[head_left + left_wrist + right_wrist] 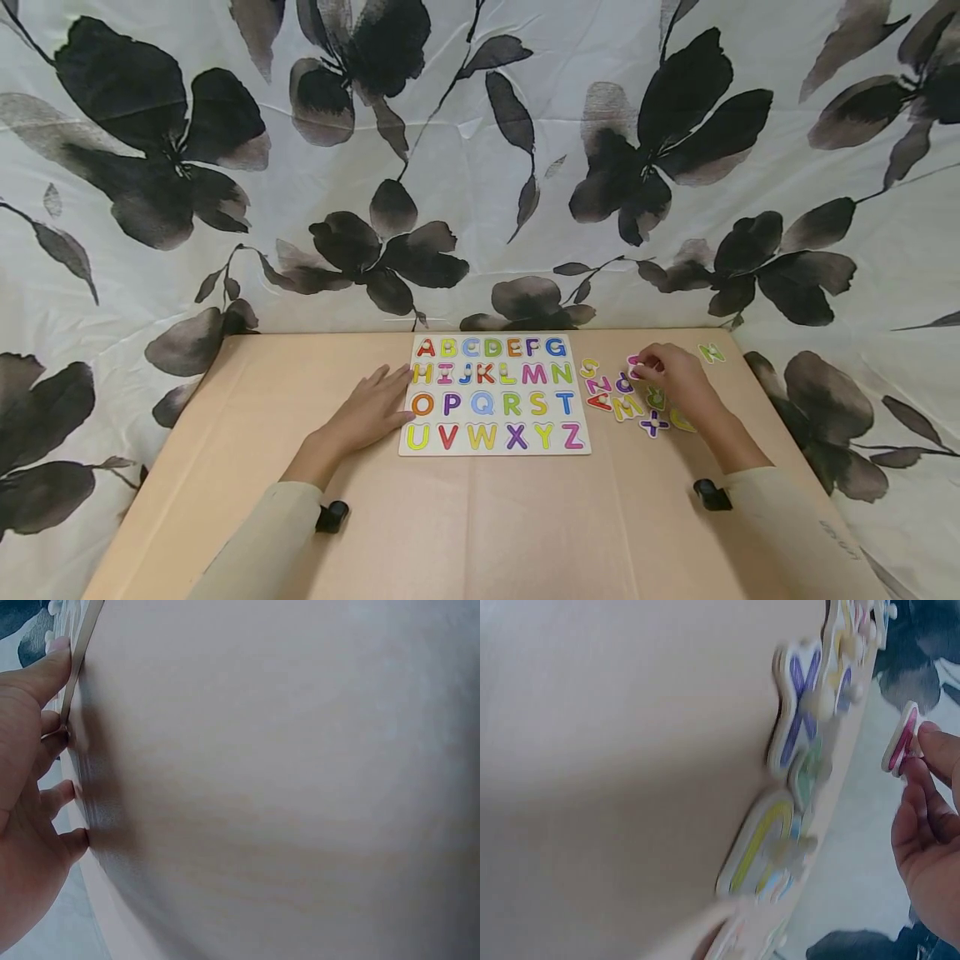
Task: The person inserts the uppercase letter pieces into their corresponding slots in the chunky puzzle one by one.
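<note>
An alphabet puzzle board (495,394) with printed coloured letters A to Z lies mid-table. My left hand (372,408) rests flat on the table, its straight fingers touching the board's left edge (79,660). Right of the board lies a cluster of loose letter pieces (622,398), among them a purple X (653,423) (799,701) and a yellow-green piece (761,844). My right hand (670,375) is above this cluster and pinches a pink letter piece (634,365) (900,740) between its fingertips, lifted off the table.
The tan table (480,517) has a floral cloth (480,167) hanging behind and around it. A green N piece (711,353) lies alone near the far right corner. Small black cameras sit on both wrists.
</note>
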